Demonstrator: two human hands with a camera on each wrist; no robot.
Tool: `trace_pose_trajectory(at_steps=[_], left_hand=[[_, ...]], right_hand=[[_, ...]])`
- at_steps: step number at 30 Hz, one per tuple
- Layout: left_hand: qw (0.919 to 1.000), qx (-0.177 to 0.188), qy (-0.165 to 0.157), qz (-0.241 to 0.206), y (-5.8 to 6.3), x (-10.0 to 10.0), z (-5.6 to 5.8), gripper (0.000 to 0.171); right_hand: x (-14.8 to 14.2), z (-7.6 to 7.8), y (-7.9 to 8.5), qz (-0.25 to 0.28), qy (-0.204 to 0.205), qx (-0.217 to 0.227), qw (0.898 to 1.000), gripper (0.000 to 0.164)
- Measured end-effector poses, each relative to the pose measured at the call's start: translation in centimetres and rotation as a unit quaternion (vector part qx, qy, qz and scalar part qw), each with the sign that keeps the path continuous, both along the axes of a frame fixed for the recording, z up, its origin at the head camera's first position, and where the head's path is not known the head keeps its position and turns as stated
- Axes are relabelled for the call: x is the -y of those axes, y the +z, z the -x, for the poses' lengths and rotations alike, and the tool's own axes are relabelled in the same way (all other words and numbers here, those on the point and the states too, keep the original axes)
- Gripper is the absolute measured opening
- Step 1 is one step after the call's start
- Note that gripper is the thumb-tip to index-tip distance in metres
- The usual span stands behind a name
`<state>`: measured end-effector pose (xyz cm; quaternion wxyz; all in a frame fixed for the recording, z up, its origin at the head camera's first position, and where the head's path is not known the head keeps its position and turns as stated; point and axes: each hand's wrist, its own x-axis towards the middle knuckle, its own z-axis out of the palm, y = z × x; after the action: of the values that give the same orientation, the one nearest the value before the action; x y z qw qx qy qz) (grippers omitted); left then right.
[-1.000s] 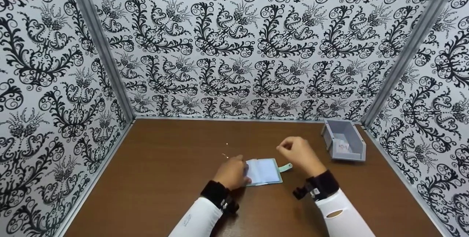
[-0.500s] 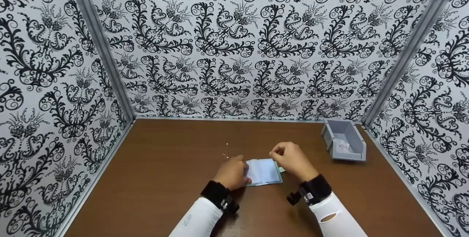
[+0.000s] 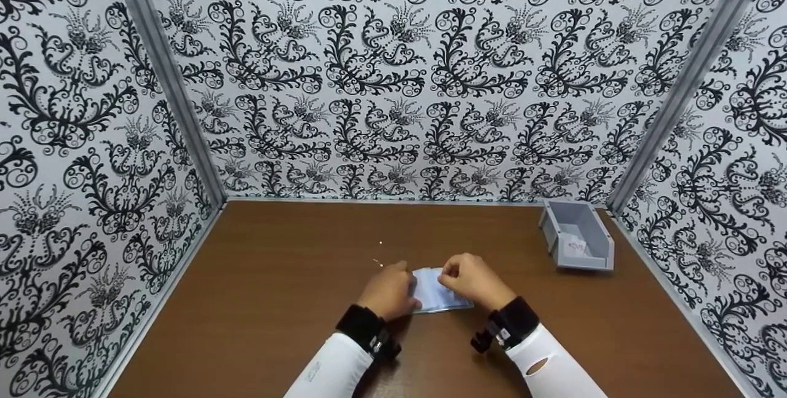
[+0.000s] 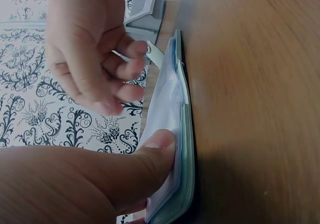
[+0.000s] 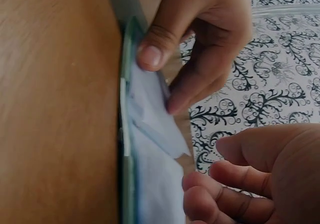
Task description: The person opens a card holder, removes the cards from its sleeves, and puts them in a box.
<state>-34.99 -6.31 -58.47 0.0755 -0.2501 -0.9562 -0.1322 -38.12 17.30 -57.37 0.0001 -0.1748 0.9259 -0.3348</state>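
Note:
A small mint-covered card holder [image 3: 432, 292] with clear, pale sleeves lies spread open on the brown table. My left hand [image 3: 388, 290] holds its left part, the thumb [image 4: 160, 144] pressing on the sleeves in the left wrist view. Over the right half hovers my right hand [image 3: 476, 281], loosely curled. In the right wrist view its thumb and fingers [image 5: 215, 191] are apart, and nothing shows between them. A mint strap [image 4: 155, 55] with a snap sticks out from the holder's far end in the left wrist view; in the head view the right hand hides it.
A grey plastic bin [image 3: 583, 261] stands at the back right of the table [image 3: 295, 250], with a small pale item [image 3: 574, 245] inside. Patterned walls enclose the back and both sides. Small bright specks [image 3: 378, 262] show on the table beyond my left hand.
My right hand has moved left and nearer, from beside the strap to over the holder's right half, covering the strap. The left hand and the card holder have stayed put.

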Motion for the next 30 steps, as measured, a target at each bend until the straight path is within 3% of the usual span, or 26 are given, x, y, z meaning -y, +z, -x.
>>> trace_pose_trajectory(at_steps=[4, 10, 17, 30], left_hand=[[1.0000, 0.001, 0.002, 0.003, -0.1, 0.0, 0.1, 0.029], [0.9999, 0.013, 0.003, -0.011, -0.3, 0.1, 0.4, 0.028], [0.9984, 0.027, -0.012, -0.048, 0.3, 0.3, -0.1, 0.022], [0.9974, 0.028, -0.024, -0.062, 0.4, 0.3, -0.2, 0.013]], right_hand=[[-0.1, 0.0, -0.5, -0.002, 0.002, 0.021, 1.000, 0.012], [-0.6, 0.0, -0.9, -0.007, 0.018, 0.009, 1.000, 0.011], [-0.9, 0.0, -1.3, -0.011, 0.022, 0.006, 1.000, 0.015], [-0.8, 0.0, -1.5, -0.005, 0.017, 0.011, 1.000, 0.016]])
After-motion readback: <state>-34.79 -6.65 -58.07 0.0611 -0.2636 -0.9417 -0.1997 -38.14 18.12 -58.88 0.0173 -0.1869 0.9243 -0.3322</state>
